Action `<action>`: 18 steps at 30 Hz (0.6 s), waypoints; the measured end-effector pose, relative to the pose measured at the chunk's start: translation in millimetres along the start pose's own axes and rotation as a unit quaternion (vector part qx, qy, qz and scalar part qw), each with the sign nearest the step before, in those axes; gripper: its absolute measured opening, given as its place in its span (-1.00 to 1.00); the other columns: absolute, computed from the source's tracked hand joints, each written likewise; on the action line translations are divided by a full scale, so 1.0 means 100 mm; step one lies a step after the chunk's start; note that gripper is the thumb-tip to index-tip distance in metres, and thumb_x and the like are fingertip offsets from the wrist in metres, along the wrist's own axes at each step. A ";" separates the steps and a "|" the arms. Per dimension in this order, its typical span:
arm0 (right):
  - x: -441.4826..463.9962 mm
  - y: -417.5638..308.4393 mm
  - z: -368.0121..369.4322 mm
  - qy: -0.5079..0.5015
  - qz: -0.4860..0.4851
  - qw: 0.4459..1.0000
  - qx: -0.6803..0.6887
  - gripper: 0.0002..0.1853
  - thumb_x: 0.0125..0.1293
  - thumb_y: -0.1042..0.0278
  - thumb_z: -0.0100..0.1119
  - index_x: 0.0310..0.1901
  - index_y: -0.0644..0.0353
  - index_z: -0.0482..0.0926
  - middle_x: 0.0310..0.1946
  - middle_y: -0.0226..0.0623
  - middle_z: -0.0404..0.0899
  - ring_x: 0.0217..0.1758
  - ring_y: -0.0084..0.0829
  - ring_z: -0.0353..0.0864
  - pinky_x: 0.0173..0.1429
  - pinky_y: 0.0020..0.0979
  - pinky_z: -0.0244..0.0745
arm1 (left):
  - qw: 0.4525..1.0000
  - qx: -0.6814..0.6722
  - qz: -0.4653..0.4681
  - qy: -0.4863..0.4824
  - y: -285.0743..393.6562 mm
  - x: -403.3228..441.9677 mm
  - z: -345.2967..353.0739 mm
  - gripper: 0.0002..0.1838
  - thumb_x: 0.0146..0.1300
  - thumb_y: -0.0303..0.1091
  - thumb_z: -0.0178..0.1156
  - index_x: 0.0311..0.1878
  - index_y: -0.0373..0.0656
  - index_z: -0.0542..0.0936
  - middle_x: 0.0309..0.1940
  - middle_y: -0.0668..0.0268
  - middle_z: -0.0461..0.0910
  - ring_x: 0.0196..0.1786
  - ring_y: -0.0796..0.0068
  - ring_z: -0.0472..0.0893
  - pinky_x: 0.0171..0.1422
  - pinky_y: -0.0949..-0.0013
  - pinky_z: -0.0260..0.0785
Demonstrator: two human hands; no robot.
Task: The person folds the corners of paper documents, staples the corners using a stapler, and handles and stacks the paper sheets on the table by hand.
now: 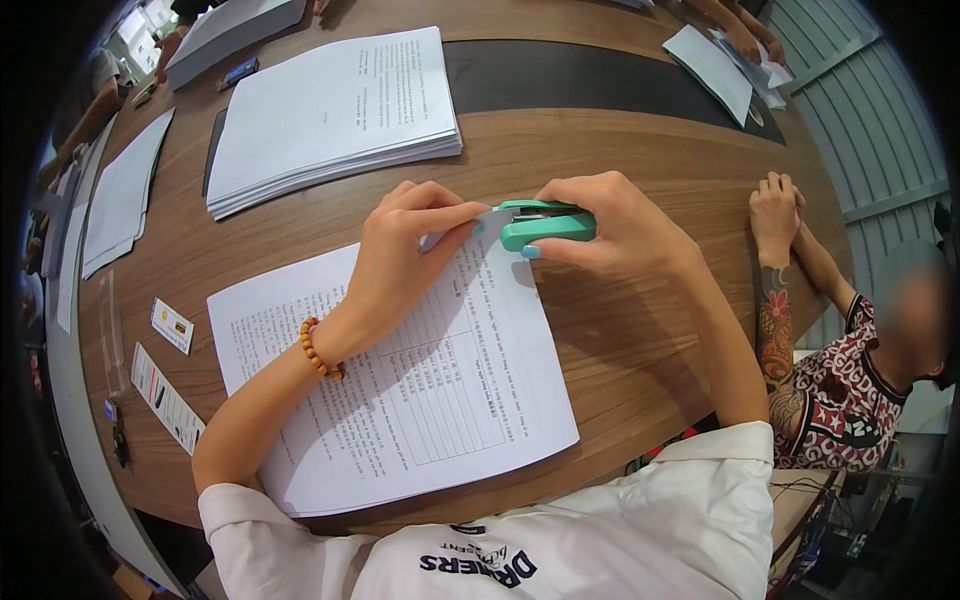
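A printed sheet stack [480, 400] with text and a table lies on the wooden table in front of me. My left hand [400, 245], with a beaded bracelet on its wrist, pinches the top corner of the papers between thumb and fingers. My right hand [615, 225] is wrapped round a green stapler [548, 232], thumb on one side and fingers on the other. The stapler's jaws are at the paper corner, just right of my left fingertips. Whether a staple is in the corner cannot be made out.
A thick paper stack [335, 120] lies beyond my left hand. Loose sheets [128, 195], a small card [172, 326] and a printed strip [167, 398] lie at the left. A person's clasped hands [776, 212] rest at the right edge. Other people handle papers [712, 70] across the table.
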State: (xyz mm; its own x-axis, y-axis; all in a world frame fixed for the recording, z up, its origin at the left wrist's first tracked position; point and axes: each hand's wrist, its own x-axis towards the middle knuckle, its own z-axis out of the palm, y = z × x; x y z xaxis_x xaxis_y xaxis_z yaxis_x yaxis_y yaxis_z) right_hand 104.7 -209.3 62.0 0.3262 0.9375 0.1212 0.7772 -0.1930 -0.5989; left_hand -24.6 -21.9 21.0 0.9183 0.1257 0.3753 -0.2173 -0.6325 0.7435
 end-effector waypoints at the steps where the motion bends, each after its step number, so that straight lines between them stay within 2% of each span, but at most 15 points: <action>1: -0.01 0.00 0.00 -0.002 0.001 1.000 -0.001 -0.65 0.04 0.12 0.28 -0.41 0.32 0.55 -0.64 -0.11 0.51 -0.60 -0.23 0.49 -0.46 -0.36 0.36 | 1.000 0.005 0.002 0.001 0.00 0.00 0.00 -0.76 0.03 -0.53 0.26 -0.19 -0.08 0.68 -0.42 0.39 0.56 -0.35 0.46 0.40 -0.24 0.43 0.31; 18: 0.04 -0.02 -0.06 -0.023 -0.004 1.000 -0.017 -0.63 0.05 0.10 0.27 -0.39 0.35 0.57 -0.65 -0.09 0.50 -0.61 -0.26 0.50 -0.45 -0.36 0.37 | 1.000 -0.006 -0.007 -0.003 0.00 0.00 0.00 -0.75 0.04 -0.54 0.25 -0.18 -0.07 0.68 -0.40 0.39 0.57 -0.35 0.49 0.39 -0.26 0.46 0.31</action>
State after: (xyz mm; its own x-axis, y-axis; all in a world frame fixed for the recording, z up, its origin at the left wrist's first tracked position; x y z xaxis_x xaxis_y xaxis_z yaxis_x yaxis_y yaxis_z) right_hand 108.1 -206.8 68.6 0.2946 0.9515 0.0886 0.7985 -0.1942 -0.5699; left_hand -25.0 -21.7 21.0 0.9235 0.1296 0.3611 -0.2079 -0.6220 0.7549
